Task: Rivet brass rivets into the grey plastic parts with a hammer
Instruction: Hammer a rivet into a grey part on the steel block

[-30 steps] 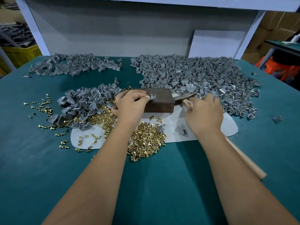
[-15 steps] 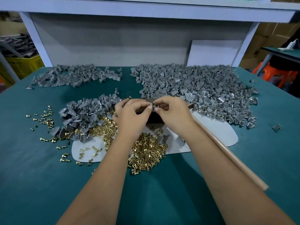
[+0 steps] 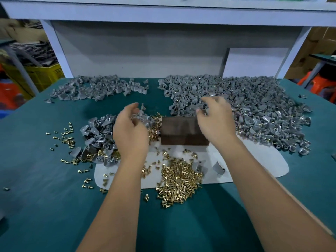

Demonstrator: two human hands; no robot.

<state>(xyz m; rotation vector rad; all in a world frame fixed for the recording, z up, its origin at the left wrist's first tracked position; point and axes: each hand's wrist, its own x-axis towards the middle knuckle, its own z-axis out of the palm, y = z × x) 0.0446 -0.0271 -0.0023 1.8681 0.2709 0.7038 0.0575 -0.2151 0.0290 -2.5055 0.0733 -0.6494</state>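
Observation:
My left hand hovers with loosely curled fingers over a heap of grey plastic parts left of the dark brown block. Whether it holds a part is hidden. My right hand reaches past the block's right end, thumb and forefinger spread over the large pile of grey parts. A tan strip of the hammer handle shows along my right forearm; the head is hidden under the hand. Brass rivets lie heaped in front of the block on a white mat.
A third spread of grey parts lies at the back left of the green table. Loose rivets are scattered at the left. A white shelf frame and grey panel stand behind; a yellow crate and an orange stool flank the table.
Both hands have left the top of the block and parted: the left went to the left heap, the right up toward the right pile. The block's top now lies bare. The view tilted up.

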